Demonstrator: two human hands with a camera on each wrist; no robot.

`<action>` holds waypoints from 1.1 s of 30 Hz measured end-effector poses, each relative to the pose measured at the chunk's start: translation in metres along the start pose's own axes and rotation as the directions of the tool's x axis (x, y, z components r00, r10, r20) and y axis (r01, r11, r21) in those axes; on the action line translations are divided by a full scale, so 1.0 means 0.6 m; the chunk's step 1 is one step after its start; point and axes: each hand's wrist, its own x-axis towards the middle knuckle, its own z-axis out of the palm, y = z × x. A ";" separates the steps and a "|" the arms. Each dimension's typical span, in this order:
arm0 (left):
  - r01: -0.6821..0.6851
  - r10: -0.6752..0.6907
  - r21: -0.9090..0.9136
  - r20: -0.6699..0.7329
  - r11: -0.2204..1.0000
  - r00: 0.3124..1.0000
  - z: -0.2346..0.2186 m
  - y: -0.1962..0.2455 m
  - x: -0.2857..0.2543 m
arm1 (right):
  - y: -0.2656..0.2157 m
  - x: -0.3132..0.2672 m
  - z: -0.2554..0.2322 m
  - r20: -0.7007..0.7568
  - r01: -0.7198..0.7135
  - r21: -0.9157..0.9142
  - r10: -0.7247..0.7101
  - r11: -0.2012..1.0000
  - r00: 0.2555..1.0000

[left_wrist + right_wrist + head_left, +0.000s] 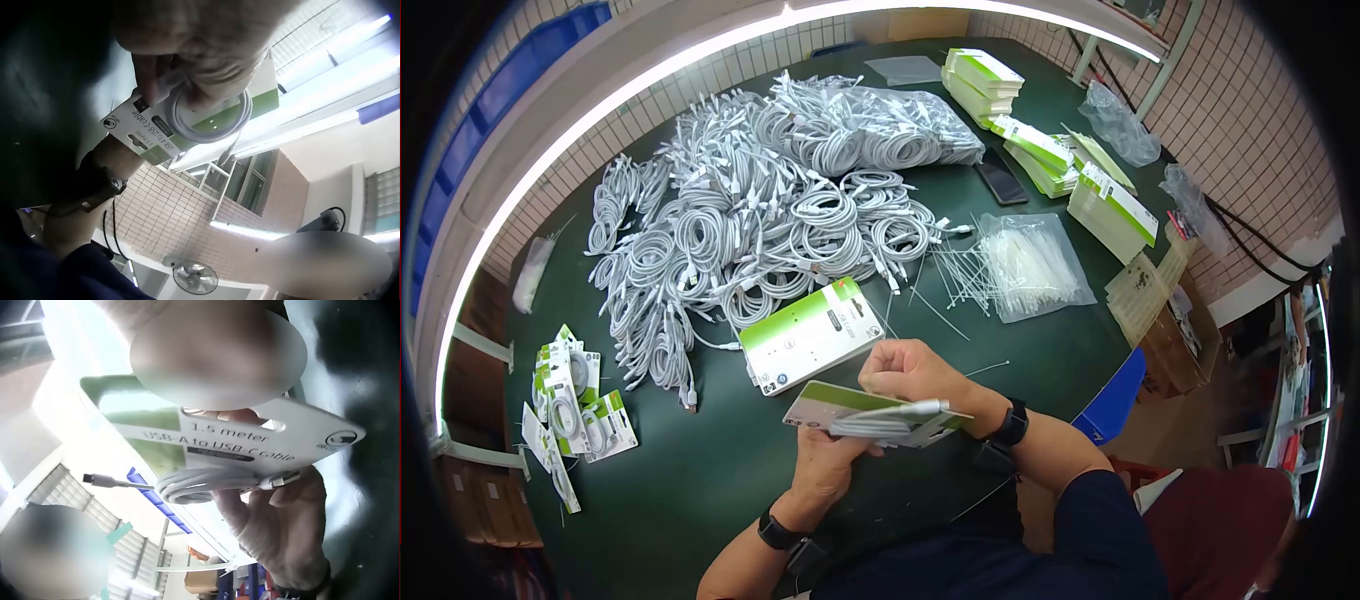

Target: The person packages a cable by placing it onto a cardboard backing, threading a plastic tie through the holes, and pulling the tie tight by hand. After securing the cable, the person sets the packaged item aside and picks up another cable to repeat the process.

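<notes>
My left hand (825, 468) grips a green and white packaging card (825, 399) from below, together with a coiled white USB cable (875, 428) lying against its printed face. In the right wrist view the card reads "1.5 meter USB-A to USB-C cable"; one cable plug (284, 481) lies below the print and the other end sticks out to the left. My right hand (920, 372) is at the card's far side with its fingers curled close to the edge; I cannot tell what its fingertips hold. A larger stack of cards (810, 338) lies just beyond.
A big heap of coiled white cables (730, 230) covers the back of the green table (700, 500). At right are a bag of cable ties (1035, 265), loose ties, a phone (1001, 178) and card stacks (980, 85). Carded cables (565, 395) lie at left.
</notes>
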 end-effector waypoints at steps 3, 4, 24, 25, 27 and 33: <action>0.005 -0.002 0.029 -0.098 1.000 0.995 0.017 0.026 0.004 | -0.025 -0.010 0.000 0.016 0.023 0.076 -0.024 0.997 1.000; -0.007 0.009 0.013 -0.098 1.000 0.995 0.019 0.034 0.009 | -0.016 -0.012 -0.006 0.042 0.043 0.170 -0.051 0.984 0.998; 0.044 -0.038 0.016 -0.246 0.999 0.968 -0.009 0.067 0.018 | -0.037 -0.020 -0.001 -0.201 0.259 -0.431 -0.372 0.864 0.906; -0.074 0.094 0.083 -0.269 0.994 0.959 -0.011 0.075 0.020 | -0.040 -0.021 -0.003 -0.211 0.245 -0.437 -0.364 0.865 0.907; -0.292 0.349 0.221 -0.287 0.930 0.892 -0.017 0.094 0.023 | -0.043 -0.020 -0.008 -0.217 0.242 -0.448 -0.367 0.861 0.904; -0.444 0.625 0.804 0.118 0.396 0.772 -0.047 0.139 0.010 | -0.041 -0.021 -0.004 -0.146 0.239 -0.520 -0.361 0.820 0.921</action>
